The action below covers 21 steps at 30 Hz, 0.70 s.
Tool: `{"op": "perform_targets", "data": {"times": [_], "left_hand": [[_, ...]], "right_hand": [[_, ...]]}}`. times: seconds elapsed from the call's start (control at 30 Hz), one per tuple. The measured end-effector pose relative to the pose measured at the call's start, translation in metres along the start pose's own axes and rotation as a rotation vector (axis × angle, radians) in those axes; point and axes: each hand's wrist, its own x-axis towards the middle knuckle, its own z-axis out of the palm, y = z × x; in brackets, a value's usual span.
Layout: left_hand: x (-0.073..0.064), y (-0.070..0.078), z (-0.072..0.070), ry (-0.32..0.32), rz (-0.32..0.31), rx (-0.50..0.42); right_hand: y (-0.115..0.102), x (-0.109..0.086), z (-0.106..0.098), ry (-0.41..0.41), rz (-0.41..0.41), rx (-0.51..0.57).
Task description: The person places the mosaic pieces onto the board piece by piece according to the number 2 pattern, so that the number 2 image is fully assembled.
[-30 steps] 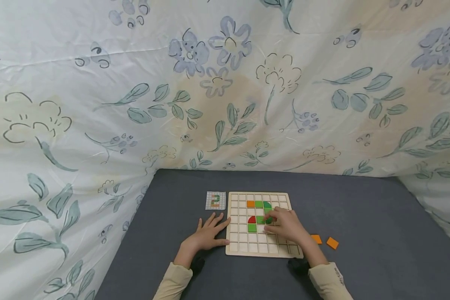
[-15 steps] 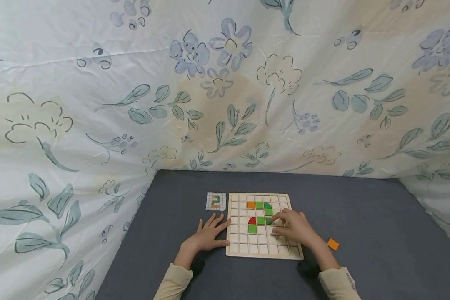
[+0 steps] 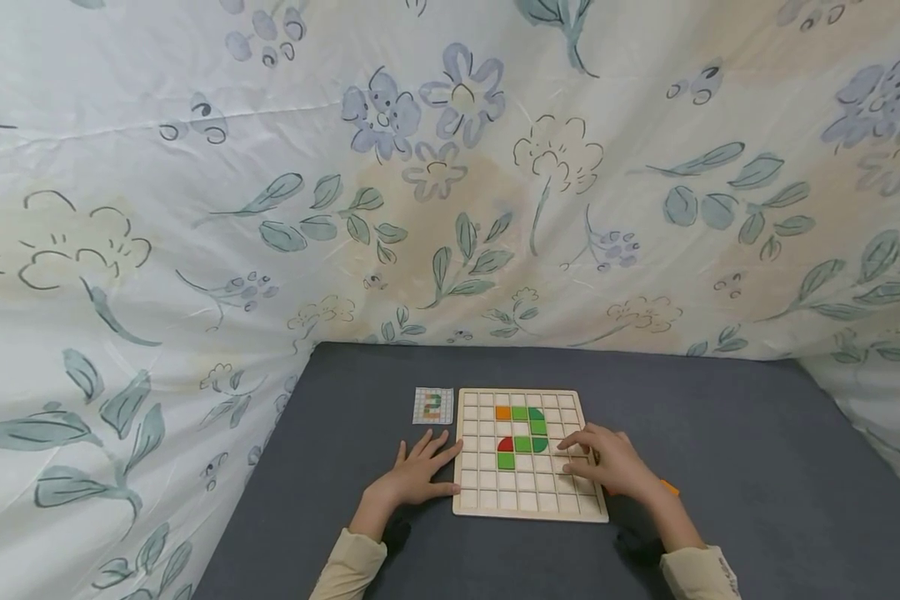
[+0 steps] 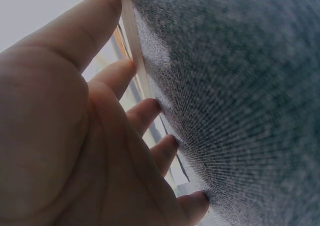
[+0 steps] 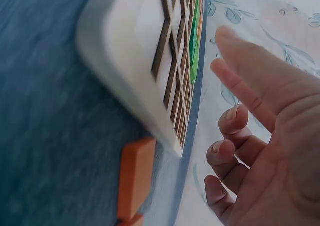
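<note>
A wooden grid board (image 3: 487,498) lies on the dark table, with orange, green and red tiles set in some of its squares. My left hand (image 3: 411,477) rests spread beside the board, thumb and index fingertip at its left edge. Over the board's right side is my right hand (image 3: 603,460), thumb and index finger apart and nothing between them; its other fingers are loosely bent in the right wrist view. Nearest to it on the board is a rounded green tile (image 3: 540,445). An orange tile (image 5: 136,178) lies off the board's edge, mostly hidden by the right hand in the head view.
A small pattern card (image 3: 432,406) with a coloured figure on a grid lies left of the board's far corner. The dark table (image 3: 780,467) extends to both sides. A flower-printed cloth (image 3: 555,275) hangs behind and at the sides.
My right hand has drawn back to the right, off the rounded green tile, which now shows whole. The forearm covers more of the loose orange tiles. My left hand has stayed put.
</note>
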Motion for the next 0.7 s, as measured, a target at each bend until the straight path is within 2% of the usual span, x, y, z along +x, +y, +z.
{"op": "perform_targets", "data": {"times": [0.2, 0.43, 0.7], "left_hand": [[-0.001, 0.0, 0.001, 0.0, -0.004, 0.005], [-0.002, 0.0, 0.001, 0.011, -0.002, -0.026], [-0.001, 0.0, 0.001, 0.01, -0.006, -0.011]], "right_hand": [[0.006, -0.008, -0.005, 0.003, -0.026, 0.0], [0.009, -0.012, -0.013, -0.015, 0.023, -0.017], [0.012, -0.022, -0.02, 0.029, -0.005, -0.028]]}}
